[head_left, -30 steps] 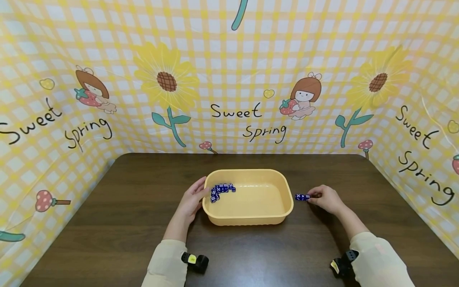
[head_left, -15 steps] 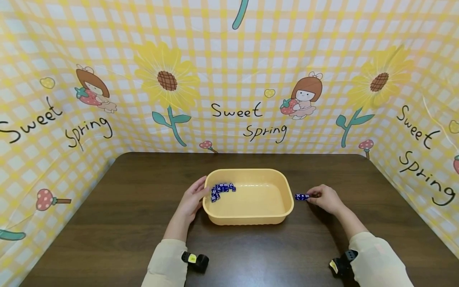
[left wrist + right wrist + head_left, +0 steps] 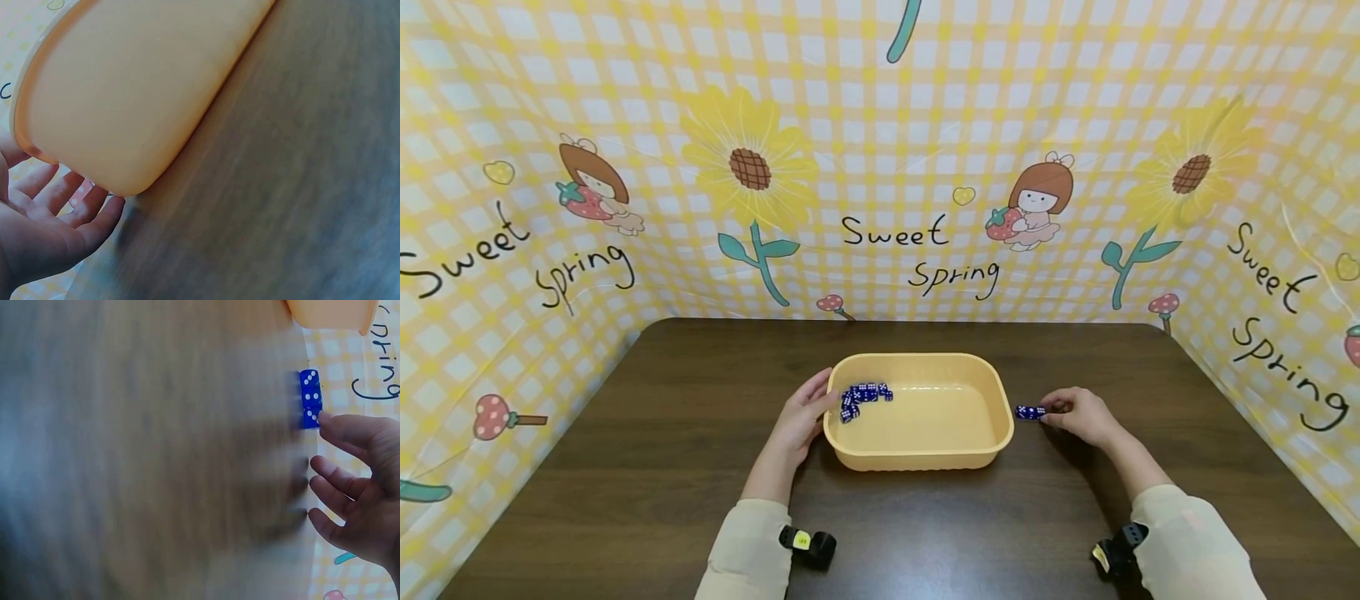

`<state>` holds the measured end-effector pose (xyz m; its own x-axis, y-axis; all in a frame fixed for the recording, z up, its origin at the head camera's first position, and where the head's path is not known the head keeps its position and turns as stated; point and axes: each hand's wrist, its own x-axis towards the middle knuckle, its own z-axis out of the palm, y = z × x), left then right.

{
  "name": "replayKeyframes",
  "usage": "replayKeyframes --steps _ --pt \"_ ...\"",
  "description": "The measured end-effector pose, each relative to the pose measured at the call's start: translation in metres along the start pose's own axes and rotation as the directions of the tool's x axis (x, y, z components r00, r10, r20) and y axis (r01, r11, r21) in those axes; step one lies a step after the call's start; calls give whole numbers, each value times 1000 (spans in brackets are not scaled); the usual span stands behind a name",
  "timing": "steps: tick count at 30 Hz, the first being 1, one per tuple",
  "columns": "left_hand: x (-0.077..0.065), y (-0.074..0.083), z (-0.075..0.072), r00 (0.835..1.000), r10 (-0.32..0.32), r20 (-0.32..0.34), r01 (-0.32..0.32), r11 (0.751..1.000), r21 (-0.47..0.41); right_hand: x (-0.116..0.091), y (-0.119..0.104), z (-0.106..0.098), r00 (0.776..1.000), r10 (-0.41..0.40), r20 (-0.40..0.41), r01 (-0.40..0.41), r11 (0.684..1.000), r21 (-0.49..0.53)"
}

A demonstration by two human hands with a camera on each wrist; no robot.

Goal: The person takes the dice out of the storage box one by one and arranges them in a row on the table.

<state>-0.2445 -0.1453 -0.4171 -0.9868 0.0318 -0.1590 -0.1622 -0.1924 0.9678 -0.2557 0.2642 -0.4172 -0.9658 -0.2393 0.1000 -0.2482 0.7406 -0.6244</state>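
A pale yellow plastic basin [image 3: 940, 457] stands mid-table, with a cluster of blue dice [image 3: 867, 392] inside against its left end. My left hand [image 3: 801, 419] grips that end, thumb over the rim. From the left wrist view, its fingers [image 3: 103, 226] bend up against the outer wall. Just outside the basin's right end, a row of three blue dice [image 3: 1030, 412] with white pips lies on the table. My right hand [image 3: 1081, 416] pinches the nearest die of this row. In the right wrist view the thumb meets that die, while the other fingertips reach down to the tabletop.
The dark wooden table [image 3: 640, 467] ends at a yellow checked cloth [image 3: 880, 125] hung behind and on both sides. A black wrist camera [image 3: 808, 546] is strapped to the left sleeve, and another wrist camera [image 3: 1118, 550] to the right one.
My right hand and the row of three dice have shifted very slightly left toward the basin. The left hand and the basin have stayed put.
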Motion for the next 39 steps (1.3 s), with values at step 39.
replayKeyframes --steps 39 --pt "0 0 0 1000 1 12 -1 1000 -10 34 -51 -76 994 -27 -102 30 999 28"
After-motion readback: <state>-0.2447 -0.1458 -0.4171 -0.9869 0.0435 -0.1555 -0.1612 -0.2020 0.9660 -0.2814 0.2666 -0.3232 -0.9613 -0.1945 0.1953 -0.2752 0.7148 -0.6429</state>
